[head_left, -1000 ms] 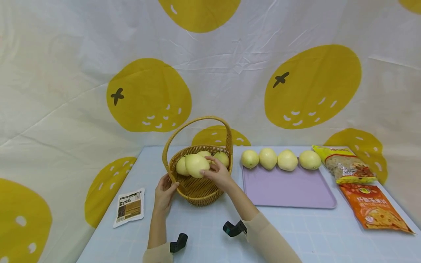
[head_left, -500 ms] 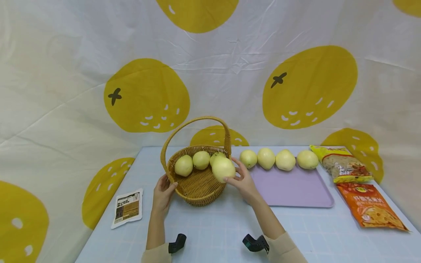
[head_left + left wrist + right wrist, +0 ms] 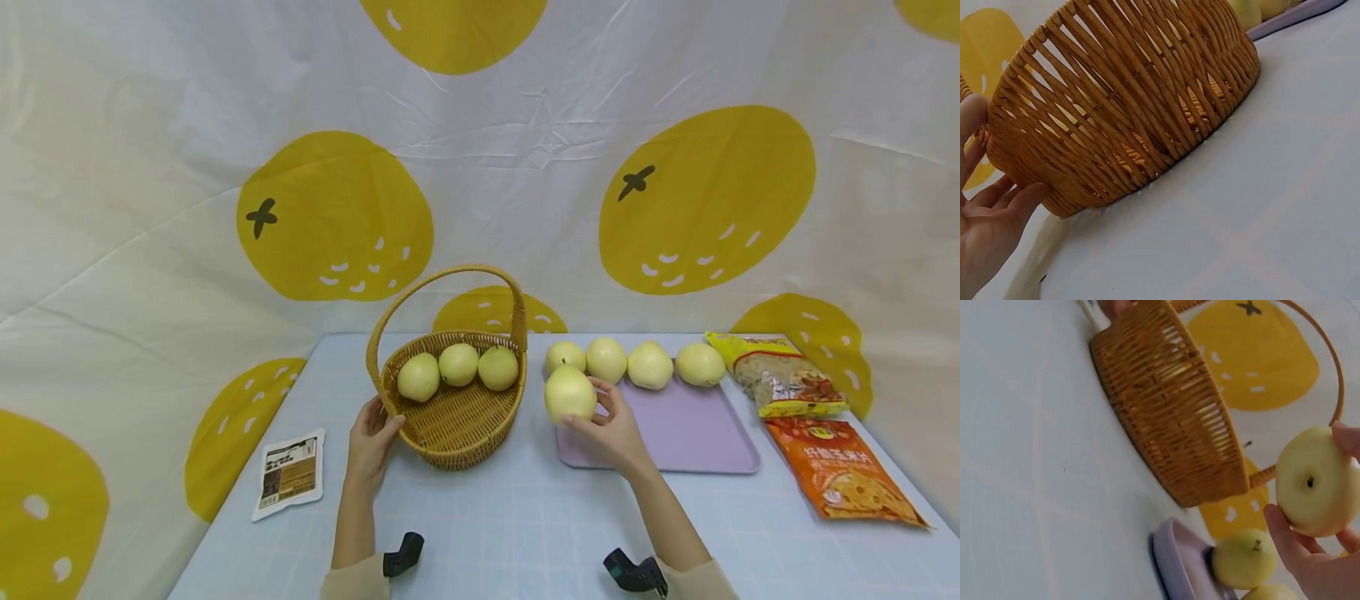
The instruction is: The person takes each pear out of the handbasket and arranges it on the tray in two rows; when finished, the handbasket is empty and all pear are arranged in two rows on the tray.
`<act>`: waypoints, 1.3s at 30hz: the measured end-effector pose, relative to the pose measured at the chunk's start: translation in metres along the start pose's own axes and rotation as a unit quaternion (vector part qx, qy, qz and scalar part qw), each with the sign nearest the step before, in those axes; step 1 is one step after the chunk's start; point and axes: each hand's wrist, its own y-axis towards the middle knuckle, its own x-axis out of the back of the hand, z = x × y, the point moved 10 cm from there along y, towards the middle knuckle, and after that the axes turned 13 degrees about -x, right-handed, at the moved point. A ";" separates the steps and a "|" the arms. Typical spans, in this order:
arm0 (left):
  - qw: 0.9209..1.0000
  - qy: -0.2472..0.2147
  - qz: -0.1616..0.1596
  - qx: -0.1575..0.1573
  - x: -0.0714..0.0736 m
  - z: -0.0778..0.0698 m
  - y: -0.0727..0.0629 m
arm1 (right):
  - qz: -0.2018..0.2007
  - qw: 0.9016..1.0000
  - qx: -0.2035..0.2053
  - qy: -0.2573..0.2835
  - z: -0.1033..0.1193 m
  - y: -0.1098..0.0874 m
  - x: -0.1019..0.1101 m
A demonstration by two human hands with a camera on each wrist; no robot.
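Note:
My right hand [image 3: 619, 432] holds a round pale-yellow pear [image 3: 567, 395] in the air at the left edge of the purple tray [image 3: 693, 433]. Fingers and thumb grip its sides, and the right wrist view shows the dimpled end of this pear [image 3: 1310, 481]. Left of the tray stands a brown wicker basket [image 3: 453, 429] with a tall handle. Three pears lie inside, one of them a middle pear [image 3: 459, 365]. At the basket's left side, my left hand [image 3: 370, 448] grips the rim; the left wrist view shows this hand [image 3: 991, 228] against the woven wall.
Several pears, including one whitish pear [image 3: 650, 365], line the tray's back edge. Right of the tray lie a yellow food bag [image 3: 795, 377] and an orange snack bag [image 3: 843, 471]. A flat white-and-brown packet [image 3: 291, 475] rests at the table's left.
My right hand has carried the pear out of the basket, rightwards to the tray's left edge. The left hand has stayed on the basket.

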 end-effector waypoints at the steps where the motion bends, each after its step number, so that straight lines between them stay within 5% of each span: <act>1: 1.000 0.000 0.001 -0.001 0.000 0.000 0.000 | -0.007 1.000 -0.006 -0.006 -0.002 0.000 0.005; 13: 1.000 0.000 0.001 -0.006 0.000 -0.001 0.000 | -0.050 0.988 -0.056 -0.131 -0.034 0.006 0.041; 28: 1.000 0.000 0.000 -0.008 0.000 -0.003 -0.001 | -0.045 0.989 -0.062 -0.129 -0.055 0.018 0.028; 39: 1.000 0.005 0.002 -0.010 0.000 -0.003 0.000 | -0.033 0.980 -0.019 -0.195 -0.048 0.018 0.017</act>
